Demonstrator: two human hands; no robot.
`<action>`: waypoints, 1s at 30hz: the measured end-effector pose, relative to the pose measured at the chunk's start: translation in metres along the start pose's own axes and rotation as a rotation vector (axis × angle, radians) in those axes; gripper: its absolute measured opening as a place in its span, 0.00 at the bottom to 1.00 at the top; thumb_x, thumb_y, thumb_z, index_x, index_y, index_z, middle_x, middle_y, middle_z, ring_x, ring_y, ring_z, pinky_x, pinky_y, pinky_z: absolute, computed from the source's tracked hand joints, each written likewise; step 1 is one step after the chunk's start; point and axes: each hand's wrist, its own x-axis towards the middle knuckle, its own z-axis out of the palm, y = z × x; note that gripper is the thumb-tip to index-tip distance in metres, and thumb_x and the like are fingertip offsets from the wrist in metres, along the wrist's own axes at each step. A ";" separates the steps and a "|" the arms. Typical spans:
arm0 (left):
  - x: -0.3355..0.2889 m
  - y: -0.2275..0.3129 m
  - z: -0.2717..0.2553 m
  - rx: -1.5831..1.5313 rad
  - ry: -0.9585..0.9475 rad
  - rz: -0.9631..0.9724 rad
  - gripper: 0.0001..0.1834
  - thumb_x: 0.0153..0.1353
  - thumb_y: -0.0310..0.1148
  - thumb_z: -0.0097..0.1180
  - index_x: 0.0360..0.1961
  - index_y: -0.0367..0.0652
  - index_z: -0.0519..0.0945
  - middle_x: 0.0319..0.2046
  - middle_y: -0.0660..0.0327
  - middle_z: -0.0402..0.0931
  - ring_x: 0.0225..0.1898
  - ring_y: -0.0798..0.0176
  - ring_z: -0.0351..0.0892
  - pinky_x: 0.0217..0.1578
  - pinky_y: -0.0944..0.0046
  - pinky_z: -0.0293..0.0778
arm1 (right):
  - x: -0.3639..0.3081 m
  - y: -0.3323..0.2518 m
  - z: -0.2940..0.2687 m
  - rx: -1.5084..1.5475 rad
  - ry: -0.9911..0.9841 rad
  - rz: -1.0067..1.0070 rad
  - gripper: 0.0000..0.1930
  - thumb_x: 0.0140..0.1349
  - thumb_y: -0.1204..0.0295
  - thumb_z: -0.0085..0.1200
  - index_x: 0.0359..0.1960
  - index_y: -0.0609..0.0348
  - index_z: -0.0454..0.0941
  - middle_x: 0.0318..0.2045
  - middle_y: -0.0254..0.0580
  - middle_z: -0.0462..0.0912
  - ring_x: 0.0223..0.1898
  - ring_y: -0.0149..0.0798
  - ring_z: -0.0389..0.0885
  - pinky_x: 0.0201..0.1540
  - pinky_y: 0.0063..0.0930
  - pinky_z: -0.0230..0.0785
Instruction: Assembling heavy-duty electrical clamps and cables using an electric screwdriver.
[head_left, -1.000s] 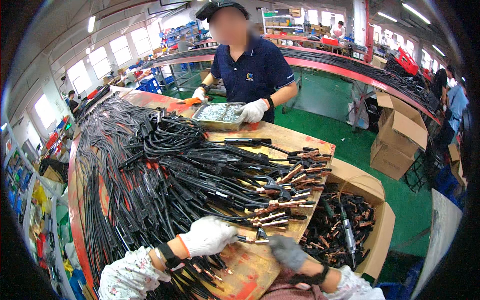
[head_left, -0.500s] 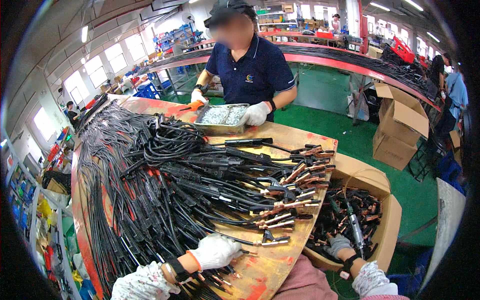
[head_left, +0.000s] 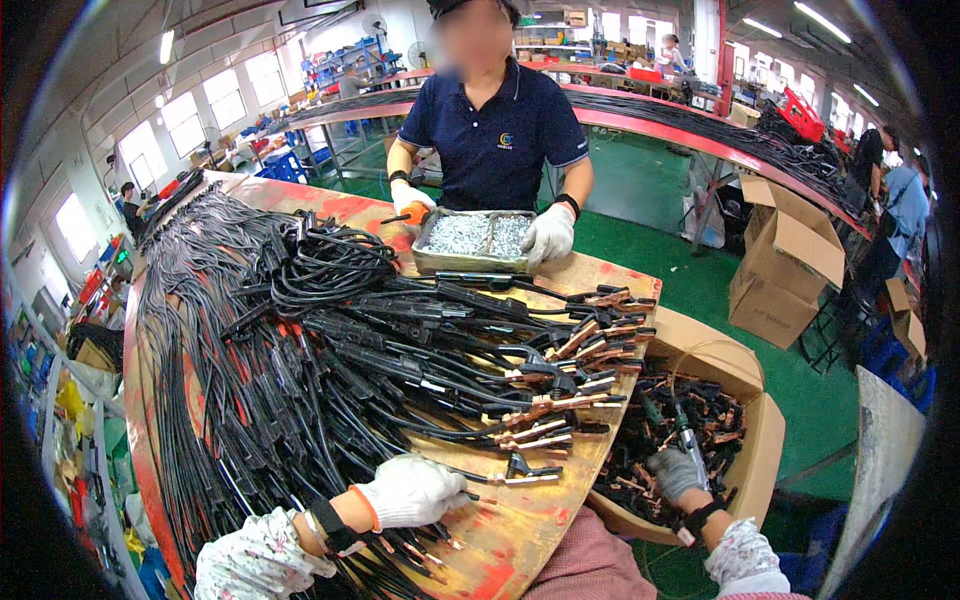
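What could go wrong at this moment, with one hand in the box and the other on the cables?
1. The right hand reaches into the box of loose clamps; a clamp might pinch or snag the glove.
2. The left hand rests on a cable among a tangled pile; pulling one may drag others off the table.
3. The clamp ends lie near the table edge above the box and may slide off.

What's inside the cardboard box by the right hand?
The box holds a heap of black clamps with copper jaws. The grey-gloved right hand reaches into them. The bottom is covered by the pile.
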 end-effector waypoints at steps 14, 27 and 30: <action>0.012 0.020 0.011 0.046 0.051 -0.098 0.16 0.58 0.49 0.49 0.27 0.47 0.76 0.20 0.56 0.77 0.25 0.52 0.78 0.26 0.54 0.72 | -0.057 -0.058 -0.047 2.131 -0.215 0.593 0.35 0.55 0.33 0.39 0.40 0.55 0.75 0.29 0.42 0.78 0.25 0.44 0.75 0.22 0.37 0.68; 0.002 0.016 -0.027 -0.460 0.108 0.060 0.17 0.60 0.41 0.47 0.49 0.49 0.76 0.33 0.52 0.78 0.34 0.52 0.78 0.34 0.60 0.74 | -0.082 -0.146 -0.062 0.343 -0.176 -0.465 0.20 0.55 0.57 0.56 0.44 0.58 0.77 0.39 0.51 0.79 0.43 0.49 0.77 0.45 0.35 0.70; 0.003 0.017 -0.029 -0.550 0.123 -0.013 0.18 0.61 0.41 0.47 0.49 0.50 0.76 0.34 0.54 0.79 0.34 0.56 0.80 0.35 0.63 0.74 | -0.069 -0.161 -0.047 0.450 -0.158 -0.522 0.21 0.55 0.57 0.56 0.43 0.62 0.77 0.39 0.53 0.78 0.42 0.52 0.77 0.44 0.36 0.70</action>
